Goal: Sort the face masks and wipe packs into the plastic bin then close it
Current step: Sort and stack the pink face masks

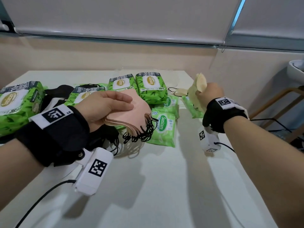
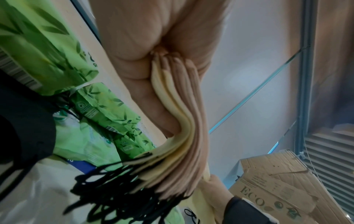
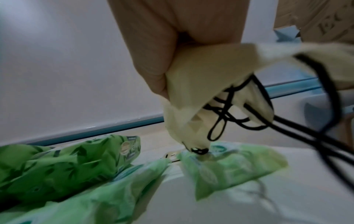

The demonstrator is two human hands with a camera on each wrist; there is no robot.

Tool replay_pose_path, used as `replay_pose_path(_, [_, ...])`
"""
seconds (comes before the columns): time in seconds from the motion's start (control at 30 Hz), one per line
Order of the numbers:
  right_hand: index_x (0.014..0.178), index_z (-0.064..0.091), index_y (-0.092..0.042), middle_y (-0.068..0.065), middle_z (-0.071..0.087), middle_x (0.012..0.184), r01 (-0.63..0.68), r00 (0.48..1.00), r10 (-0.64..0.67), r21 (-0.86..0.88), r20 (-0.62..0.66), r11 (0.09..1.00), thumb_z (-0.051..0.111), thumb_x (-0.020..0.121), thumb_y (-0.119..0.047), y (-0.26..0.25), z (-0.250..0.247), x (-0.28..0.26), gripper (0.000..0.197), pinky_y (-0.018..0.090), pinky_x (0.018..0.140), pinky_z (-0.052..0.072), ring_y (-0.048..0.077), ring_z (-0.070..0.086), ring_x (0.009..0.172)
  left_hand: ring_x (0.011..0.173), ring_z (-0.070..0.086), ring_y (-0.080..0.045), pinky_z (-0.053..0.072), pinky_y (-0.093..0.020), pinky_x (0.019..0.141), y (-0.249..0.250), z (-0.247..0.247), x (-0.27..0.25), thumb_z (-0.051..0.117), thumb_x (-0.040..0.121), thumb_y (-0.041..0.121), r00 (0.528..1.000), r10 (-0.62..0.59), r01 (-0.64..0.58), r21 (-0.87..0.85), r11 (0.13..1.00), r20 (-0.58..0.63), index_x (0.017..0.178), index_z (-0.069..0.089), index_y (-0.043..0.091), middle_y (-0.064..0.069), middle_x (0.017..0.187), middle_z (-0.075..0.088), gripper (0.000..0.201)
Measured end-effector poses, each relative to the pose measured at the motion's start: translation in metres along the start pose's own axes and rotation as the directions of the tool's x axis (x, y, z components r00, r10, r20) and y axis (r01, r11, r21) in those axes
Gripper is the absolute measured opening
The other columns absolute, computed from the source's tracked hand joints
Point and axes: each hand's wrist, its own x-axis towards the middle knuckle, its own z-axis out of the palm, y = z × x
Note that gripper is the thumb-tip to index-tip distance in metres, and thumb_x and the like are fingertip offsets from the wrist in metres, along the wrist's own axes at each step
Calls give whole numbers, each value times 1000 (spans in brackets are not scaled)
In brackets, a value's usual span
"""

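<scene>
With your left hand pinching the pink mask stack and right hand fisting cream masks, merge them squarely, loops hanging below each grip.

White table carries green wipe packs (several sizes) and black masks.

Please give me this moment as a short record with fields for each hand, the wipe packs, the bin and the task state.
left hand: holds a flat stack of pink masks, black ear loops hanging
right hand: raised, grips cream masks
wipe packs: green, lying on the white table
black masks: on the table among the packs
bin: clear plastic at the table's far edge, hard to make out; nothing seen in it
task state: sorting under way, no items binned yet as far as shown
</scene>
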Motion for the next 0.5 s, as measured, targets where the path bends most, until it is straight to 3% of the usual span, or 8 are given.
replay_pose_path(0.17, [70,46,-9,8,50,70,1,1000,-2,-49,-28,999,50,91,-12,-4,4,15,21,27,54,30,29,48,74,50,61,-14,52,-20,50,6,-4,6,69,52,3,1000,3,-2,-63,998,19,73,65,12,-5,64,67,24])
replay_pose_path(0.27, [92,56,-4,18,59,92,35,999,-38,-125,-21,992,49,89,-8,-10,13,26,8,30,65,33,36,55,85,50,63,-15,53,-21,50,10,-3,14,69,53,3,999,-13,16,-82,996,37,76,65,11,-7,67,68,25])
replay_pose_path(0.33, [105,56,-1,21,61,103,31,998,-38,-137,-42,990,48,89,-6,-13,15,33,18,33,67,34,39,58,95,50,63,-15,53,-20,48,13,0,19,69,53,3,998,-27,31,-93,995,49,78,65,10,-8,69,68,26])
replay_pose_path(0.5, [119,50,-5,21,59,112,-3,995,-4,-72,-96,997,49,88,1,-18,10,54,32,32,69,32,38,55,102,46,62,-13,50,-17,42,23,3,33,67,54,3,997,-54,58,-101,993,49,80,64,9,-7,67,68,27])
